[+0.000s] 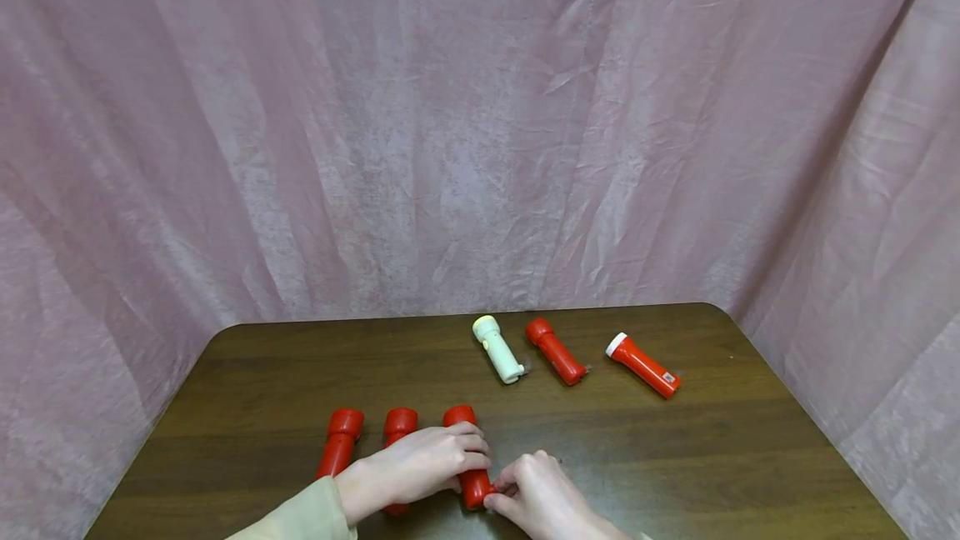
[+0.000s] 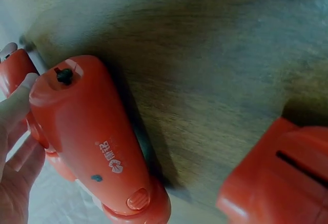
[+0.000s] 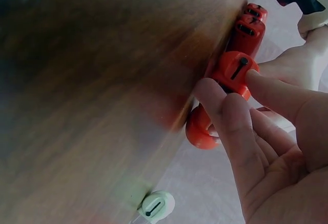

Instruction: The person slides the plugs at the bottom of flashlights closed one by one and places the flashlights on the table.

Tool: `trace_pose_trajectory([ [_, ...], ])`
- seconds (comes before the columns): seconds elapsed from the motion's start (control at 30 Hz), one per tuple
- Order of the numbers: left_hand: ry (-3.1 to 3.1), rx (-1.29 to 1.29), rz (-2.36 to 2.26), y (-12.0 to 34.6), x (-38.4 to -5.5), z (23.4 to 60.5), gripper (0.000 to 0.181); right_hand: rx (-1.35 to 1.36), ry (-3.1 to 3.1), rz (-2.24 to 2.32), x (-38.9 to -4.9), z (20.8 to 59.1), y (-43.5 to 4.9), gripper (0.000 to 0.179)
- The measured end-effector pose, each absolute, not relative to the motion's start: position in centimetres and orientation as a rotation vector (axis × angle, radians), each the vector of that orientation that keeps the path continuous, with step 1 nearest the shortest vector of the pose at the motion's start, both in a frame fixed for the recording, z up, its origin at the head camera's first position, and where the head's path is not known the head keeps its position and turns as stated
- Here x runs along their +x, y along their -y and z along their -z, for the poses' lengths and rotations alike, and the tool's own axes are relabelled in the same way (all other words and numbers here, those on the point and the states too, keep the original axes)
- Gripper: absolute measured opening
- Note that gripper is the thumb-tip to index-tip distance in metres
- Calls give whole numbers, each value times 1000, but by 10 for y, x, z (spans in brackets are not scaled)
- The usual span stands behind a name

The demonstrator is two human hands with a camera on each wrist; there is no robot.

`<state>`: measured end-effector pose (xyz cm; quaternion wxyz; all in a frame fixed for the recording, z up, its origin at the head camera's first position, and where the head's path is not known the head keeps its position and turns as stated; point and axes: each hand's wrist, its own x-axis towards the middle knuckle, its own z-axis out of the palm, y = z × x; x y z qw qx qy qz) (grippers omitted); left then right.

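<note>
My left hand (image 1: 431,458) grips a red flashlight (image 1: 476,488) lying on the table, its fingers curled over the barrel. At the near tail end, the thumb and fingers of my right hand (image 1: 543,494) pinch a small red part at its side. The right wrist view shows a black slot on the end face of the held flashlight (image 3: 239,65). Left of it, partly under my left wrist, lies a second red flashlight (image 2: 95,131) with white lettering. Further left is a third red flashlight (image 1: 342,436), its near end hidden by my sleeve.
Towards the back of the brown wooden table (image 1: 300,365) lie a pale green flashlight (image 1: 498,350), another red flashlight (image 1: 557,354) and a red one with a white head (image 1: 647,367). Pink curtains (image 1: 465,132) hang behind and beside the table.
</note>
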<state>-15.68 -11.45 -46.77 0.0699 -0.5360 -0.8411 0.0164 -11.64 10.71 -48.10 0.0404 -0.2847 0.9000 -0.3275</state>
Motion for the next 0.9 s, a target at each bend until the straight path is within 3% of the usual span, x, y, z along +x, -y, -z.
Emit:
trace_pose_trajectory([
  [0.6,2564,-1626,27,122,-158,467,37,-901,-2769,973,-117,479,-100,5],
  [0.9,2583,-1610,42,128,-159,467,36,-946,-2814,912,-119,477,-91,14],
])
